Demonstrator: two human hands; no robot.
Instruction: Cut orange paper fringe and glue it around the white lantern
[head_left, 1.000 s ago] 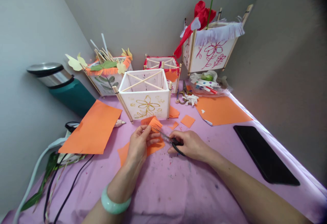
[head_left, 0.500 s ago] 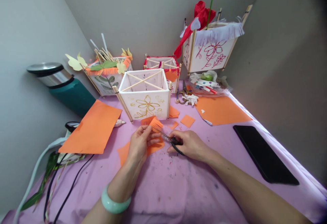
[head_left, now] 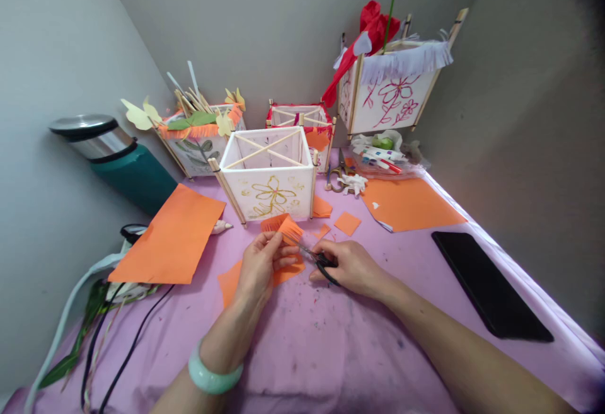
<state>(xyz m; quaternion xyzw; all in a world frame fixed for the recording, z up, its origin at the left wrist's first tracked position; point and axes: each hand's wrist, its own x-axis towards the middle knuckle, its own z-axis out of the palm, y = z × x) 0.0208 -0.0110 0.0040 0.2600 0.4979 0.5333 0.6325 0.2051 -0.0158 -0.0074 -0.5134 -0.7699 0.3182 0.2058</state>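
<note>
Two bare hands work over a pink cloth [head_left: 331, 351] at the centre of the view. The left hand [head_left: 259, 267], with a pale green bangle [head_left: 215, 370] on its wrist, pinches a fringed orange paper strip [head_left: 289, 230] between thumb and fingers, holding it up off the cloth. The right hand [head_left: 352, 269] is closed around the black handles of small scissors [head_left: 325, 264], their blades pointing to the strip and reaching its lower edge. The step in hand is snipping fringe into the strip; whether the blades are parted cannot be told at this size.

Beneath the hands lies an orange paper sheet [head_left: 231, 281]. Small orange squares [head_left: 348, 223] lie just ahead of the right hand. Larger orange sheets lie to the left [head_left: 170, 234] and right [head_left: 406, 203]. Directly beyond the hands stands a white paper lantern [head_left: 265, 196] with a yellow flower, its top open and its frame of wooden sticks bare. Behind it stand three further lanterns, the nearest trimmed in red [head_left: 295, 118], one with butterflies [head_left: 196, 155], one with a pink flower and white fringe [head_left: 390, 102]. A black tablet [head_left: 491, 286] lies on the cloth at right.
</note>
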